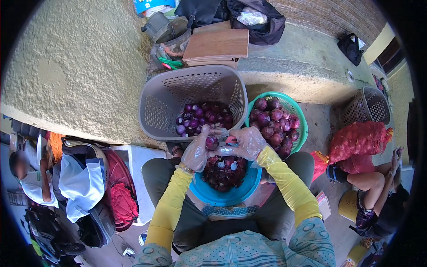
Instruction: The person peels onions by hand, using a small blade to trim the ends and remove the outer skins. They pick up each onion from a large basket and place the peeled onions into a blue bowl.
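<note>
My left hand, in a clear plastic glove, is closed around a red onion. My right hand, gloved the same way, grips a small red-handled tool beside the onion; its working end is hard to make out. Under both hands, a blue basin between my knees holds dark onion skins. Beyond them stands a grey-brown perforated basket with peeled purple onions at the bottom. To its right, a green colander is heaped with unpeeled red onions.
Red mesh sacks of onions lie at the right, near a seated person and another basket. A wooden board and black bags rest on the ledge ahead. Another person is at far left.
</note>
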A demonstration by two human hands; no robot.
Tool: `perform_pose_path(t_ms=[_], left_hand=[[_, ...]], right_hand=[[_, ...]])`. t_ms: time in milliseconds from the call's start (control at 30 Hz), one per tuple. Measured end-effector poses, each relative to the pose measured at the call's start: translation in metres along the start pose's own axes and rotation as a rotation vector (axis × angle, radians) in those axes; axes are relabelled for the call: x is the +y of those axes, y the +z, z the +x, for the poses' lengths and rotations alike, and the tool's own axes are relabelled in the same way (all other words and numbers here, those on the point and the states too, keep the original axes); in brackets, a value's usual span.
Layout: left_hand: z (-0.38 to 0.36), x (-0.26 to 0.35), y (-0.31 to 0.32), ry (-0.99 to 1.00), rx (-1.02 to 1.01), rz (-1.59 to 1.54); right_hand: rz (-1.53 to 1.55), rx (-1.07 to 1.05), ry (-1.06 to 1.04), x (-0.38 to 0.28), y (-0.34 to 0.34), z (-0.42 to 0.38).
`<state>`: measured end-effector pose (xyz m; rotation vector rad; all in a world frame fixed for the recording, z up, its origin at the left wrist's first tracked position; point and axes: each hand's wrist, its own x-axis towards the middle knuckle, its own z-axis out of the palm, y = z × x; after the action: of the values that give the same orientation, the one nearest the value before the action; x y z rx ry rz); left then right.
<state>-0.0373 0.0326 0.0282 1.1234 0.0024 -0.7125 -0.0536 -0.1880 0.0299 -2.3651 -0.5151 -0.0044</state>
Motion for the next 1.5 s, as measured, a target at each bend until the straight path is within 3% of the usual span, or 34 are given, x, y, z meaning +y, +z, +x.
perform_pose_path(t_ms=[200,267,367,400,467,600,667,700,767,800,867,967,1100,1167,1400,1467,1500], left_hand=[[0.002,-0.012,-0.005,-0.025,0.034,0.134],[-0.003,-0.007,0.008,0.268,0.052,0.428],[0.003,-0.017,-0.005,0.283,-0.033,0.487],[0.006,-0.019,-0.008,0.285,-0.033,0.487],[0.011,-0.025,-0.013,0.031,-0.011,0.126],[0.014,-0.033,-0.018,0.113,0.01,0.22],[0.014,-0.037,-0.024,0.683,0.0,0.994],[0.014,-0.033,-0.019,0.684,0.0,0.994],[0.013,-0.027,-0.008,0.206,0.009,0.206],[0.011,-0.024,-0.007,0.206,0.008,0.207],[0.008,-0.021,-0.007,0.511,0.002,0.754],[0.019,-0.043,-0.022,0.465,-0.032,0.534],[0.022,-0.047,-0.03,0.356,-0.024,0.47],[0.006,-0.025,-0.013,0.695,0.034,1.095],[0.01,-0.034,-0.019,0.721,0.021,1.115],[0.026,-0.054,-0.029,0.294,0.055,0.353],[0.036,-0.069,-0.046,0.295,0.054,0.354]], right_hand=[[0.01,0.013,0.003,-0.002,0.002,-0.001],[0.034,0.019,-0.007,-0.008,-0.002,0.0],[0.039,-0.053,0.042,-0.014,-0.009,0.001],[0.035,-0.059,0.048,-0.013,-0.008,0.002],[0.031,-0.065,0.054,-0.013,-0.007,0.002],[0.015,-0.095,0.079,-0.008,-0.005,0.001],[0.027,-0.112,0.093,-0.009,-0.003,0.002],[0.021,-0.102,0.089,-0.009,-0.002,0.002],[0.014,-0.092,0.087,-0.009,-0.002,0.001],[0.019,-0.095,0.095,-0.009,-0.002,0.001],[0.025,-0.096,0.106,-0.008,-0.002,0.001],[0.035,-0.12,0.114,-0.006,0.0,0.001],[0.013,-0.099,0.086,0.002,0.01,0.0],[0.012,-0.084,0.075,0.004,0.013,0.0],[0.04,-0.121,0.106,-0.001,0.011,0.0],[0.059,-0.114,0.111,-0.001,0.011,0.001],[0.044,-0.127,0.109,-0.001,0.011,0.001]])
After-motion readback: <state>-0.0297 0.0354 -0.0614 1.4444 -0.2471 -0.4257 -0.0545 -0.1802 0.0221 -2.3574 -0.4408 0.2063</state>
